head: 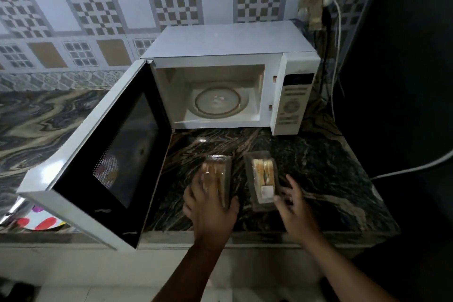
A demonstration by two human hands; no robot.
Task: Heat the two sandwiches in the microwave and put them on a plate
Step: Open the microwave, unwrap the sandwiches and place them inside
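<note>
Stood open: white microwave [220, 66], door [98, 162] swung wide leftward, glass turntable [217, 101] bare inside. In front of microwave, on dark marbled counter [318, 162], lay two packed sandwiches side by side. Left hand [210, 208] wrapped around left sandwich [218, 174], fingers curled on it. Right hand [295, 206] touched right sandwich [263, 179], fingers loosely spread; firm grip could not be told. Spotted plate [41, 220] showed beneath door.

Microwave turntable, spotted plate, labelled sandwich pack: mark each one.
microwave turntable [217, 104], head view, centre of the glass disc.
spotted plate [41, 222], head view, white face showing below the open door.
labelled sandwich pack [263, 180], head view, clear front above the label.
</note>
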